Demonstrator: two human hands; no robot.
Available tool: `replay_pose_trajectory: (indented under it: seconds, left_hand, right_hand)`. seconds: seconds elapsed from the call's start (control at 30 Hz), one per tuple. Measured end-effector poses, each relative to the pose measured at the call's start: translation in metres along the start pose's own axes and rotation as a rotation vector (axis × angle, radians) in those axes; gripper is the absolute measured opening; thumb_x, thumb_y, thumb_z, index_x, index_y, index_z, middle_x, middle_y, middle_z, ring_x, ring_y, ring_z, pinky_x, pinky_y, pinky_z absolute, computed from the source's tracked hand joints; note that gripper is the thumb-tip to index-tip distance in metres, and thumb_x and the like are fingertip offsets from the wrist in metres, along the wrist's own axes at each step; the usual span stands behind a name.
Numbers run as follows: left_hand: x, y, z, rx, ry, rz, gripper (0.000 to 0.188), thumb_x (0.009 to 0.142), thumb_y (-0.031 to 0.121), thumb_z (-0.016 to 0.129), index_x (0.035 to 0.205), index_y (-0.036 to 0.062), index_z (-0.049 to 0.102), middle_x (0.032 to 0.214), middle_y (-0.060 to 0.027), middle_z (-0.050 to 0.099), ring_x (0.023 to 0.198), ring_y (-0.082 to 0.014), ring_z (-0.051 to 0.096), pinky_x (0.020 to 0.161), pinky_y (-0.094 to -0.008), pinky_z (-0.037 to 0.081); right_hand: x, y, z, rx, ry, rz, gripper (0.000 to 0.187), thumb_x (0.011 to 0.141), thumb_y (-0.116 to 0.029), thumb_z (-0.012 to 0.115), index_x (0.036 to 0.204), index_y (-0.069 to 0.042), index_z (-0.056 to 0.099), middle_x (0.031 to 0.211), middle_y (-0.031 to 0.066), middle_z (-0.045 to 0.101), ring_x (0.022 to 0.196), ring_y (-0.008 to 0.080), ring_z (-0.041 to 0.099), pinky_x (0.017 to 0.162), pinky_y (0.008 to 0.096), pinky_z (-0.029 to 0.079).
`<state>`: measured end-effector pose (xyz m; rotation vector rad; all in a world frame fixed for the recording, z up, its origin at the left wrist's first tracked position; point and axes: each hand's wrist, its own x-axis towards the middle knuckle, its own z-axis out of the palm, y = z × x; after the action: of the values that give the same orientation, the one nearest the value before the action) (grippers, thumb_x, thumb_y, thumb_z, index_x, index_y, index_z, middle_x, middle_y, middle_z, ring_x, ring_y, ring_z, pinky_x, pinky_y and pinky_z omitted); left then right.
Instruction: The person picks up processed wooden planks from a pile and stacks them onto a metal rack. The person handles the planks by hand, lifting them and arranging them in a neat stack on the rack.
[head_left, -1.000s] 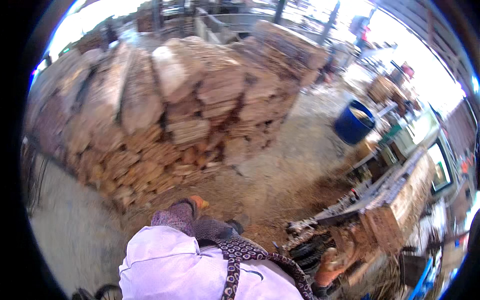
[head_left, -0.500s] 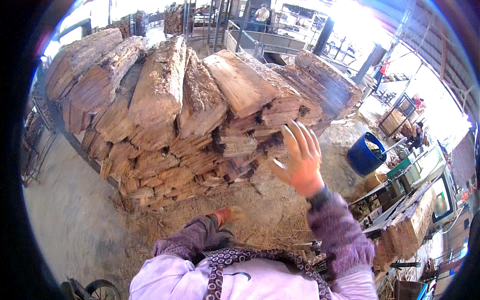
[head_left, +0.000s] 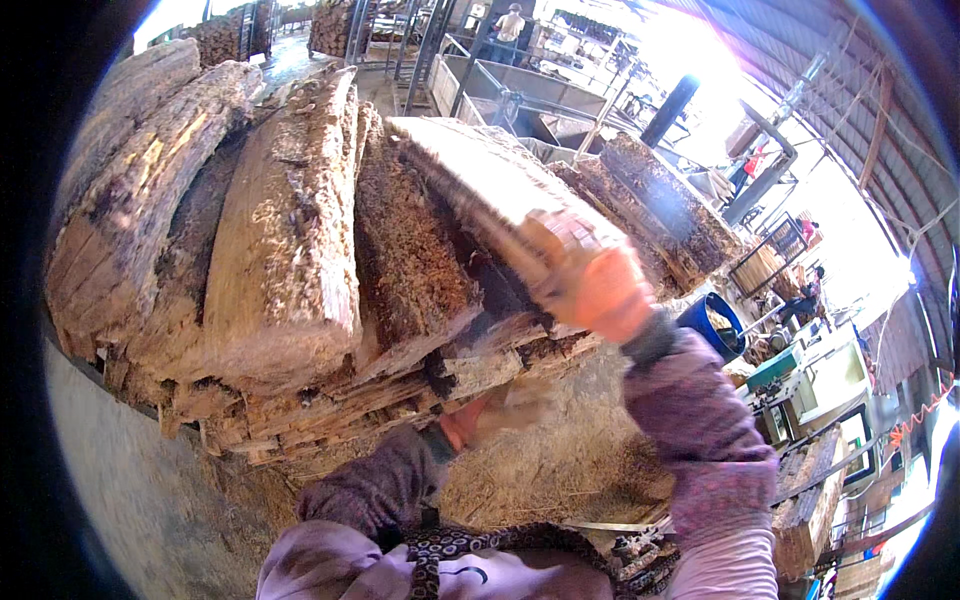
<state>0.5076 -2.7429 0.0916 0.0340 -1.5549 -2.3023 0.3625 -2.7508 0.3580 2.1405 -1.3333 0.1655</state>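
The right hand (head_left: pixel 603 287) has its grip closed on the near end of a pale board (head_left: pixel 500 175) atop the wood pile (head_left: pixel 285 240). The left hand (head_left: pixel 482 418) is blurry, low before the pile; I can't tell its grip.

Harsh white glare beside the roof (head_left: pixel 835 110), motion-blurred right fingers (head_left: pixel 566 284), fisheye curvature toward a black rim.

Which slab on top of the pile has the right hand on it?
The pale, bright-topped slab, just right of the sawdust-strewn brown one. The right hand is at its near end; no hand touches the other top slabs.
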Motion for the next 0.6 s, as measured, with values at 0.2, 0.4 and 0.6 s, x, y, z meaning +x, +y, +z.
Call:
replay_pose_trajectory:
  seconds: [0.2,0.4,0.6]
  left_hand:
    - [0.077,0.071,0.035,-0.708,-0.124,0.215,0.077,0.100,0.060,0.057,0.158,0.0125,0.039,0.153,-0.0136,0.051,0.135,-0.0293,0.054,0.114,-0.0503,0.044]
    - [0.092,0.008,0.101,-0.877,0.034,0.342,0.052,0.103,0.052,0.056,0.140,0.0159,0.055,0.138,-0.0053,0.058,0.126,-0.0275,0.058,0.111,-0.0486,0.048]
    - [0.065,-0.090,0.154,-0.988,-0.014,0.109,0.027,0.104,0.036,0.061,0.120,0.0154,0.064,0.118,-0.0038,0.065,0.112,-0.0232,0.063,0.102,-0.0428,0.052]
  right_hand:
    - [-0.070,0.018,-0.118,0.370,0.191,0.437,0.083,0.074,-0.029,0.088,0.142,0.000,0.050,0.130,0.0196,0.069,0.119,0.0301,0.068,0.099,0.0403,0.056]
    - [-0.288,-0.068,-0.147,0.944,0.467,1.064,0.094,0.082,-0.052,0.080,0.147,0.004,0.041,0.133,0.0189,0.068,0.126,0.0299,0.063,0.111,0.0429,0.047]
    - [-0.404,-0.226,-0.162,1.181,0.562,1.357,0.105,0.069,-0.012,0.094,0.153,0.000,0.032,0.146,0.0148,0.057,0.134,0.0286,0.056,0.116,0.0445,0.042]
